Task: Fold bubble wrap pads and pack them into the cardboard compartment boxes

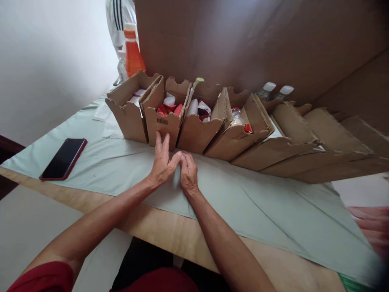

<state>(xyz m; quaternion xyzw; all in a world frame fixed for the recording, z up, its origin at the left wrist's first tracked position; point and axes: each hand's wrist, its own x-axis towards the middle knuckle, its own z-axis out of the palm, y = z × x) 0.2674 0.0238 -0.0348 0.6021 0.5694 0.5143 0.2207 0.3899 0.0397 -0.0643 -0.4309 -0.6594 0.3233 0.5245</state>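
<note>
My left hand (163, 160) rests on the green cloth with two fingers stretched apart toward a cardboard bin (162, 129). This bin has a barcode on its front and holds red packets (170, 109) and a whitish item. Those fingertips are at the bin's lower front; whether they touch it I cannot tell. My left thumb reaches across to my right hand (189, 172), and the two meet. Curled fingers close my right hand, and anything inside it is hidden. Just beyond it stands another cardboard bin (197, 132) with a dark red packet and a white item.
Several more cardboard bins (237, 142) continue the slanting row rightward. A phone (63, 159) lies at left on the green cloth (219, 186). Behind the row stand an orange bottle (133, 56) and two white-capped bottles (269, 87). A person's striped sleeve (118, 16) shows at the back.
</note>
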